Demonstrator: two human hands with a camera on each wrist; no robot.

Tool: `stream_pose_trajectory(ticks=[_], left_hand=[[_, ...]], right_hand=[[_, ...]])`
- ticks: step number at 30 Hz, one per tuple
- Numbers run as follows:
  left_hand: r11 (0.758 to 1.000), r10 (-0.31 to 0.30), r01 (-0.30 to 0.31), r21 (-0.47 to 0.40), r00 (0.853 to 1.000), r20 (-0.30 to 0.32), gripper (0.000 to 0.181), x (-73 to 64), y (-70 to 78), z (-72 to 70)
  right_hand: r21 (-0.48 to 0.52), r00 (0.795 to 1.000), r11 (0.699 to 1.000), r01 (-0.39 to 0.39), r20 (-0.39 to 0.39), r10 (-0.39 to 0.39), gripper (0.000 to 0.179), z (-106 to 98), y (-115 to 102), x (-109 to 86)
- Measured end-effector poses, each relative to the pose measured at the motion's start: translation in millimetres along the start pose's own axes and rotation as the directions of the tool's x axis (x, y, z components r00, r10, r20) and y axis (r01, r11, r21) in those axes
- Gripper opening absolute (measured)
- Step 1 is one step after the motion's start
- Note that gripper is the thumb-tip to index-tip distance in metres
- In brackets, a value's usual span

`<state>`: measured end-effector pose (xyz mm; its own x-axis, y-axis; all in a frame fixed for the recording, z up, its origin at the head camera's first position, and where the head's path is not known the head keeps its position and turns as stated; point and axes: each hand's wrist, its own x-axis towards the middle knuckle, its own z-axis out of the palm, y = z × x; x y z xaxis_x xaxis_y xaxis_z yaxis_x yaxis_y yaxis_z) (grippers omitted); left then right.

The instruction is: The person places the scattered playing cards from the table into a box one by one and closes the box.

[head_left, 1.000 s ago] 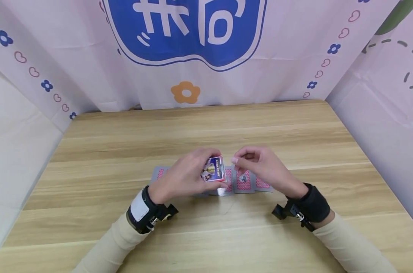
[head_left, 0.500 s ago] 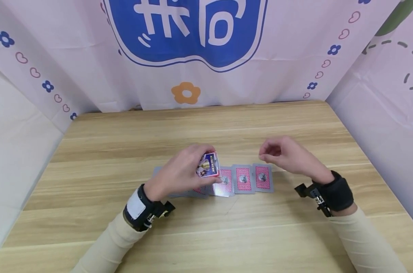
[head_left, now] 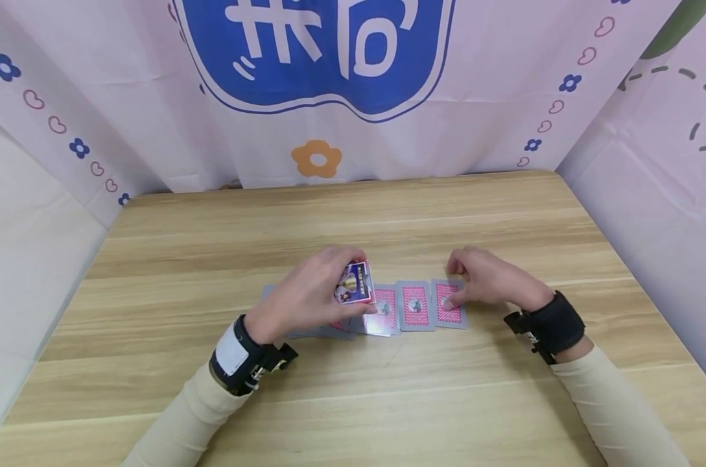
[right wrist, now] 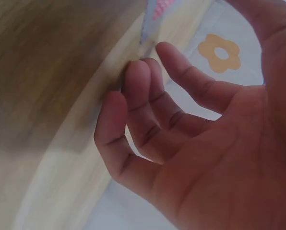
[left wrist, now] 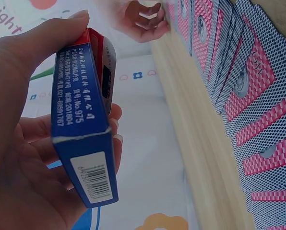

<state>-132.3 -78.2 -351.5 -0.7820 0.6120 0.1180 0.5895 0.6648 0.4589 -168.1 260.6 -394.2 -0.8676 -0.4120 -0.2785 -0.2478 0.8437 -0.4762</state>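
My left hand (head_left: pixel 306 295) grips a small playing-card box (head_left: pixel 355 283) by its sides, above a row of face-down cards (head_left: pixel 415 306). In the left wrist view the card box (left wrist: pixel 80 96) shows a blue side, some red near the top and a barcode on its end. My right hand (head_left: pixel 489 279) is at the row's right end, its thumb over the last card (head_left: pixel 450 319). Its other fingers bend loosely beyond that card's far edge. The right wrist view shows the fingers (right wrist: pixel 136 81) close to the tabletop, with only a corner of a card (right wrist: pixel 160 10). My left hand hides part of the row.
The cards overlap toward the left and have pink patterned backs with grey borders. They lie on a wooden table (head_left: pixel 353 402). A white printed cloth (head_left: pixel 423 143) hangs behind its far edge.
My right hand went right from beside the box, then came down onto the last card. The left hand with the box shifted slightly left. The cards on the right came into view.
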Motion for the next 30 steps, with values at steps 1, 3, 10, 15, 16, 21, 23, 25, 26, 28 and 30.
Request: stream_pose_trajectory(ticks=[1, 3, 10, 15, 16, 21, 23, 25, 26, 28, 30], left_hand=[[1.000, 0.001, -0.001, 0.002, 1.000, -0.001, 0.075, 0.0, 0.1, 0.0], [1.000, 0.000, 0.000, 0.004, 1.000, 0.000, 0.075, 0.0, 0.2, -0.1], [1.000, -0.008, 0.008, 0.001, 1.000, 0.005, 0.075, -0.2, 0.1, 0.1], [1.000, -0.004, 0.004, 0.001, 1.000, 0.005, 0.076, -0.9, -0.6, -0.8], [1.000, -0.003, 0.003, 0.003, 1.000, 0.005, 0.076, -0.8, -0.6, -0.8], [1.000, -0.001, 0.001, 0.008, 1.000, 0.009, 0.077, -0.2, -0.1, -1.1], [1.000, -0.003, 0.003, 0.007, 1.000, 0.012, 0.078, -0.1, 0.2, -1.4], [1.000, -0.005, 0.005, 0.007, 1.000, 0.014, 0.079, 0.1, 0.0, -1.3], [1.000, -0.006, 0.006, 0.006, 1.000, 0.014, 0.079, 0.2, -0.1, -1.2], [1.000, -0.002, 0.002, 0.005, 1.000, 0.013, 0.078, 0.2, -0.4, -0.9], [1.000, 0.004, -0.004, 0.003, 1.000, 0.009, 0.078, 0.1, -0.9, -0.5]], right_hand=[[0.004, 1.000, 1.000, -0.003, 0.004, 0.003, 0.058, 0.0, 0.0, 0.0], [0.012, 1.000, 1.000, -0.005, 0.011, 0.004, 0.053, -0.2, 0.2, 0.1], [0.053, 0.999, 0.999, 0.001, 0.032, -0.003, 0.032, -2.4, 1.6, -1.2], [0.049, 0.997, 0.998, 0.048, 0.055, -0.050, 0.020, -5.7, 1.8, -2.4], [0.047, 0.996, 0.997, 0.061, 0.058, -0.064, 0.020, -6.2, 2.3, -2.9], [0.062, 0.988, 0.990, 0.124, 0.083, -0.129, 0.022, -9.6, 3.4, -5.2], [0.072, 0.984, 0.987, 0.142, 0.099, -0.149, 0.022, -11.4, 4.5, -6.1], [0.093, 0.979, 0.982, 0.163, 0.110, -0.173, 0.021, -14.7, 5.0, -8.2], [0.105, 0.976, 0.980, 0.171, 0.114, -0.183, 0.021, -16.9, 4.6, -9.6], [0.144, 0.973, 0.973, 0.183, 0.116, -0.200, 0.022, -22.2, 2.1, -13.3], [0.193, 0.969, 0.960, 0.204, 0.101, -0.226, 0.022, -27.8, -2.7, -17.9]])
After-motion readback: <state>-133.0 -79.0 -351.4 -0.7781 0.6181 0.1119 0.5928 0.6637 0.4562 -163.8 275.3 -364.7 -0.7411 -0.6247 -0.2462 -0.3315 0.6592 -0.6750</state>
